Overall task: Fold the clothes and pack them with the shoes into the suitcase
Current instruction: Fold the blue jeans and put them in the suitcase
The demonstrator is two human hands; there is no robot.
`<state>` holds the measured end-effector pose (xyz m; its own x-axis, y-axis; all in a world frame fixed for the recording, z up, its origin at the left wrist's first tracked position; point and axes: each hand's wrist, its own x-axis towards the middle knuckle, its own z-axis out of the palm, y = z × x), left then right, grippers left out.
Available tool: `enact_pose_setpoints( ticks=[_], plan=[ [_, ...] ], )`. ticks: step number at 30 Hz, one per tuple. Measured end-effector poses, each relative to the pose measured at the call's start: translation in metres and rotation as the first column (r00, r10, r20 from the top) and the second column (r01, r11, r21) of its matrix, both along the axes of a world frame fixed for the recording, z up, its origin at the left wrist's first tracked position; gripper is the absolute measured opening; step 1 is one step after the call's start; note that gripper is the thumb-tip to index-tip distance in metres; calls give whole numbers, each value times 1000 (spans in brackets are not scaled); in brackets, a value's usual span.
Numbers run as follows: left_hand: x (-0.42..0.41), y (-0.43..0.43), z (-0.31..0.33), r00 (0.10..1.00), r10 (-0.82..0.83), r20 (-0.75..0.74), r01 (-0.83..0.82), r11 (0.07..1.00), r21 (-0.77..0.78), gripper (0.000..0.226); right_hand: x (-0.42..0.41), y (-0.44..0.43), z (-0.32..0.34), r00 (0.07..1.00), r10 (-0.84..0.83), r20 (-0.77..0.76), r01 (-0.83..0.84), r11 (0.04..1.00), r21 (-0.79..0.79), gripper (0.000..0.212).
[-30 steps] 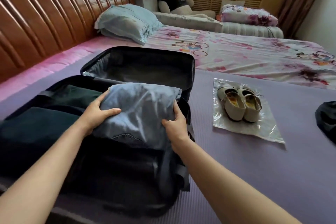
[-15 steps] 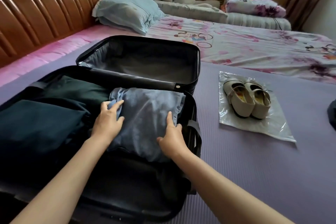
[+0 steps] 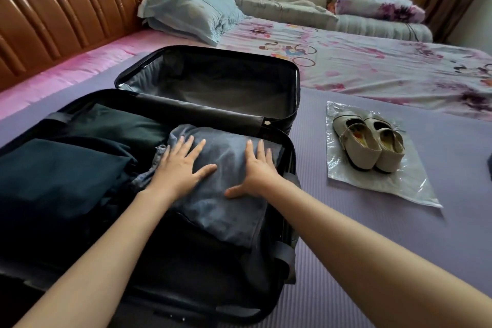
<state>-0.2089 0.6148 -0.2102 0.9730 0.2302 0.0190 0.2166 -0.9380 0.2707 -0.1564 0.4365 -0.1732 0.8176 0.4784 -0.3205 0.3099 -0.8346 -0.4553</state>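
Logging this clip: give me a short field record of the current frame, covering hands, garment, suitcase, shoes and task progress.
left hand: flat, fingers spread, pressing on the blue folded garment
right hand: flat, pressing the same garment
garment place: near half of the suitcase, right end, beside dark clothes
suitcase: lies open on the purple mat
shoes: pair, side by side on a plastic bag, right of the suitcase
progress: clothes in, shoes not yet packed

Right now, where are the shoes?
In the head view, the shoes sit side by side on a clear plastic bag on the purple mat, to the right of the open suitcase, not yet packed.
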Motion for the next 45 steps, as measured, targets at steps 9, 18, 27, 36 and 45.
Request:
enact_pose_setpoints(
  ticks=[9,18,27,36,45],
  plan=[
    [0,-2,-20,983,35,-182,-46,997,-61,81,15,-1,-23,999,2,-45,-5,999,-53,138],
    [-44,-9,-18,954,5,-301,5,999,33,113,-28,-19,-18,961,271,45,-253,937,-239,140],
    [-26,-66,35,985,102,-141,-75,979,188,71,-27,-43,28,984,176,-30,-173,982,82,107],
    [-1,-197,57,991,-56,-122,9,936,-352,59,-19,-256,40,966,-258,-7,240,888,393,34],
    [17,-413,23,903,-381,-201,347,919,-187,59,-30,-491,-4,769,-632,96,627,775,80,43]
  ],
)
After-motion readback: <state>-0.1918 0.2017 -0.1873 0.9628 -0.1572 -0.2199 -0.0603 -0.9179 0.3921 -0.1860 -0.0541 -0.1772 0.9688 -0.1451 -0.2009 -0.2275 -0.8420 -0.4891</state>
